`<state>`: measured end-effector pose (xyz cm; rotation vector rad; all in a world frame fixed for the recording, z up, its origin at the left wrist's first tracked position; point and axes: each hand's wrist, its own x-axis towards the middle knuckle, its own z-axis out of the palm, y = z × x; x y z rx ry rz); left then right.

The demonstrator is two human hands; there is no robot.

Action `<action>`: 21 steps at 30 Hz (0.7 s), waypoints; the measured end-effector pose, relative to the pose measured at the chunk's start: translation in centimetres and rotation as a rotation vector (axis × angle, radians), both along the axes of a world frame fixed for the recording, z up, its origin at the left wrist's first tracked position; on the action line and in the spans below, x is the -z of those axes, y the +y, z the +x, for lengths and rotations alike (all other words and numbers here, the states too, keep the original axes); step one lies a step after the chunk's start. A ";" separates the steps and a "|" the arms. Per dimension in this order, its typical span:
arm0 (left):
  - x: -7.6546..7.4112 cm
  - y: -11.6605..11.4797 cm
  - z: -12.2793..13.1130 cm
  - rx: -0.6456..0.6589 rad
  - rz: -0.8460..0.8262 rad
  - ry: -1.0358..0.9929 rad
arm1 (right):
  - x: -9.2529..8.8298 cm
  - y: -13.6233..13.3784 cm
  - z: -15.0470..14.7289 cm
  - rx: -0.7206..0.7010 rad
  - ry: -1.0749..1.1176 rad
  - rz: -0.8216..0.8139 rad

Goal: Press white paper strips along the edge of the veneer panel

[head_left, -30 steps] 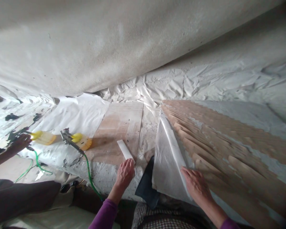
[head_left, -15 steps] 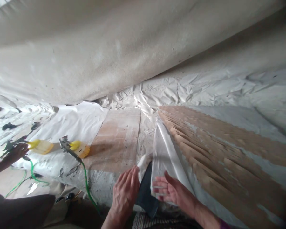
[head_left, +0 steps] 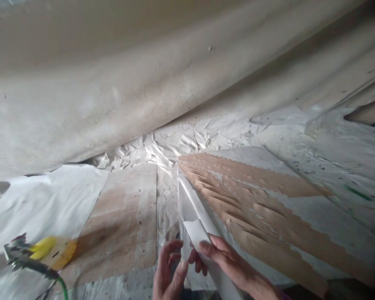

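Observation:
A white sheet (head_left: 190, 191) of paper or thin cloth is folded over along its edge in front of me. My right hand (head_left: 218, 254) grips the folded strip, thumb on top and fingers beneath. Close by on the left, my left hand (head_left: 171, 266) is beside the sheet's edge with thumb and fingers curved apart. I see nothing held in it; whether its fingertips touch the sheet I cannot tell. Rows of overlapping brown pieces (head_left: 253, 212) lie on the white sheeting just right of the fold.
A spray gun (head_left: 28, 254) with a yellow cup and a green hose (head_left: 62, 287) lies at the left. Between it and my hands is a brown-stained panel (head_left: 121, 216). Large beige cloth (head_left: 112, 83) hangs across the back, above crumpled white covering (head_left: 187, 141).
My right hand has closed on the sheet's edge, which is now folded up. My left hand has turned, fingers curved. The view has shifted left-to-right; the co-worker's arm has left it.

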<state>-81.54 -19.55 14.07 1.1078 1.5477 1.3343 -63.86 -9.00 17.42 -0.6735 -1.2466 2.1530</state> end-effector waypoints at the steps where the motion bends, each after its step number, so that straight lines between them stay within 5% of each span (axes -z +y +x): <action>1: -1.1 1.0 0.1 0.010 -0.026 -0.197 | -0.6 -0.3 0.3 -0.033 0.001 0.045; 5: -3.5 4.5 1.7 0.377 -0.184 -0.768 | -1.9 -1.1 0.7 -0.143 0.013 0.059; 8: -3.4 5.6 2.0 0.518 -0.154 -0.463 | -1.9 -1.8 0.9 -0.149 0.000 0.013; 12: -2.8 6.3 0.5 0.678 0.279 0.248 | -0.9 -2.8 1.8 -0.058 0.024 -0.125; 15: -2.1 6.2 0.9 0.640 0.345 0.167 | -0.2 -3.3 2.7 -0.079 -0.023 -0.155; 19: -0.5 5.2 2.9 0.521 -0.026 -0.321 | -0.1 -3.3 3.9 -0.137 -0.111 -0.144; 21: 0.0 5.1 3.1 0.578 -0.044 -0.250 | -0.4 -3.2 4.2 -0.158 -0.164 -0.094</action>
